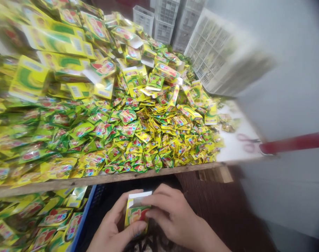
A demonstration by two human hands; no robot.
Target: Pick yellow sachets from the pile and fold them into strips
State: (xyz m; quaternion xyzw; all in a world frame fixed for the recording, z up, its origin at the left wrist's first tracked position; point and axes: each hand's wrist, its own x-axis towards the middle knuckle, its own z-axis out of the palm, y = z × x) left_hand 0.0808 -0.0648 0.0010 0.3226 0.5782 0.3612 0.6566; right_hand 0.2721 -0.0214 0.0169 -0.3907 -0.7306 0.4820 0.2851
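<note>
My left hand (119, 224) is closed round a small yellow and green carton (135, 214) with a red fruit print, thumb across its front. A white flap stands up at the carton's top. My right hand (172, 213) grips the carton's right side, fingers bent over its upper edge by the flap. What lies inside the carton is hidden. Both hands are below the table's front edge, above my lap.
On the wood-edged table (185, 169) lie heaped green and yellow sachets (148, 140), with flattened cartons (67, 38) behind. A blue crate (85, 213) of packs stands at lower left. White crates (206, 49) are at the back; scissors (247, 140) and a red-handled tool (293, 142) lie right.
</note>
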